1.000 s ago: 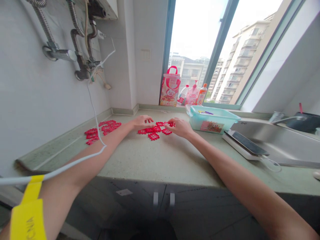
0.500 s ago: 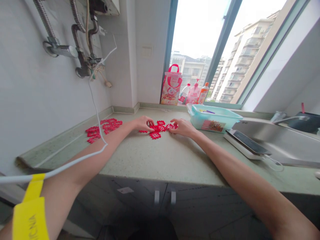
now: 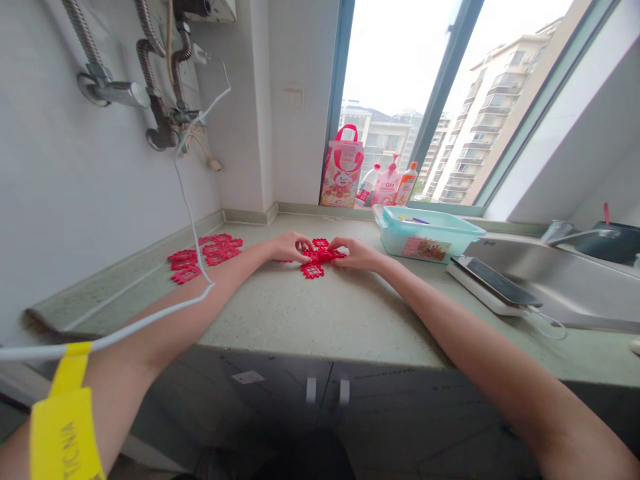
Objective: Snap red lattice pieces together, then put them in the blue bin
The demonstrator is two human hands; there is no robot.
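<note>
The red pieces (image 3: 313, 271) formed a cross, with notched edges and cut-out middles; the left hand (image 3: 291, 247) and right hand (image 3: 356, 255) pinched its sides, each grip nearly closed.

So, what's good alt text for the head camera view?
A person's bare left hand and bare right hand touch flat red openwork pieces on a speckled grey-green countertop. A translucent turquoise plastic tub stands to the right.

Window (image 3: 390, 60) glares white; lower cabinets (image 3: 250, 407) dim.
</note>
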